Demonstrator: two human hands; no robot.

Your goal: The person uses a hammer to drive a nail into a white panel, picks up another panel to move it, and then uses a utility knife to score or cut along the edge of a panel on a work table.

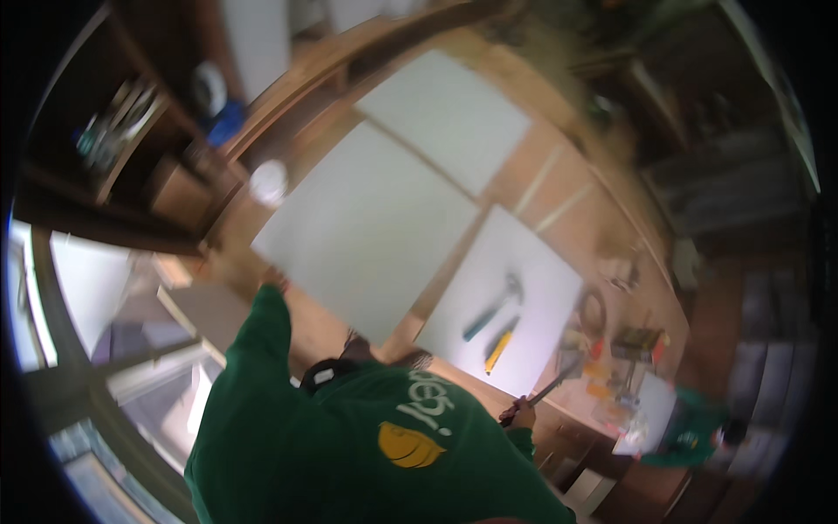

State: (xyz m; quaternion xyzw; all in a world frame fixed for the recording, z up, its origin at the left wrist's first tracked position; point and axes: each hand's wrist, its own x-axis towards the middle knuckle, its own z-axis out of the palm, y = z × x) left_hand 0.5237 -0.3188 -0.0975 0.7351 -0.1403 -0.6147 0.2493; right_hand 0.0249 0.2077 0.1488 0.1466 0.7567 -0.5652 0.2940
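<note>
My left hand [274, 278], below the green sleeve, is at the left edge of a large white panel [367, 227]. Blur hides its fingers, so I cannot tell whether it grips the panel or only touches it. Low on the right, my right hand [521, 411] is closed around a long, thin, dark tool [548, 388] pointing up and right; its exact kind is too smeared to make out. Just beyond it lies a smaller white panel [541, 293], bearing a hammer [491, 316] with a teal handle and a yellow utility knife [498, 351].
Another white panel [445, 113] lies at the far side of the wooden table [576, 183]. A round white object [268, 182] stands at the left. Small items and a roll-like ring [593, 310] crowd the right end, where a person in green [694, 428] is nearby.
</note>
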